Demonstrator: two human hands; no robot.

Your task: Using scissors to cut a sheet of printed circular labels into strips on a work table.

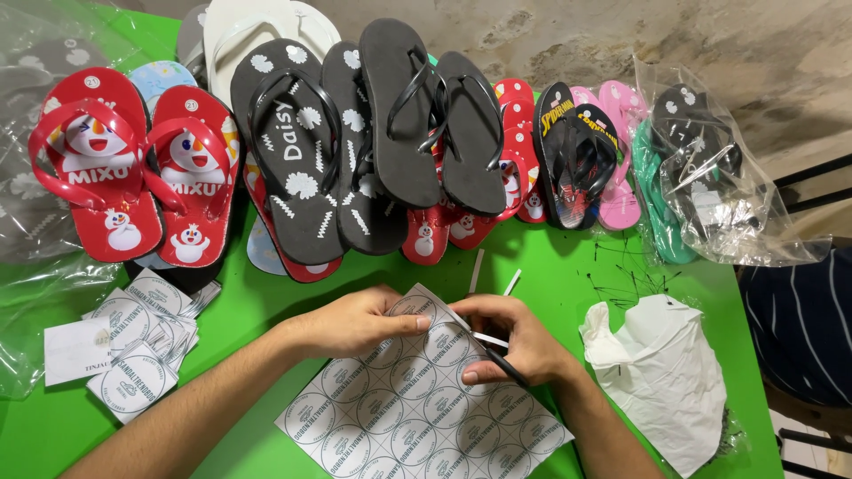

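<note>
Bright green table filling the lower view, lit evenly from above. Behind it, rough grey-brown plastered wall, mottled and pitted, paler at upper right. Dark metal chair frame against the wall at right edge. Patch of pale tiled floor at bottom right corner.

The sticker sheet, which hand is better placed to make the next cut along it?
The right hand. It already holds the black-handled scissors at the top edge of the sticker sheet, probably ready to cut. The left hand pinches that edge, so it likely suits steadying the sheet.
</note>
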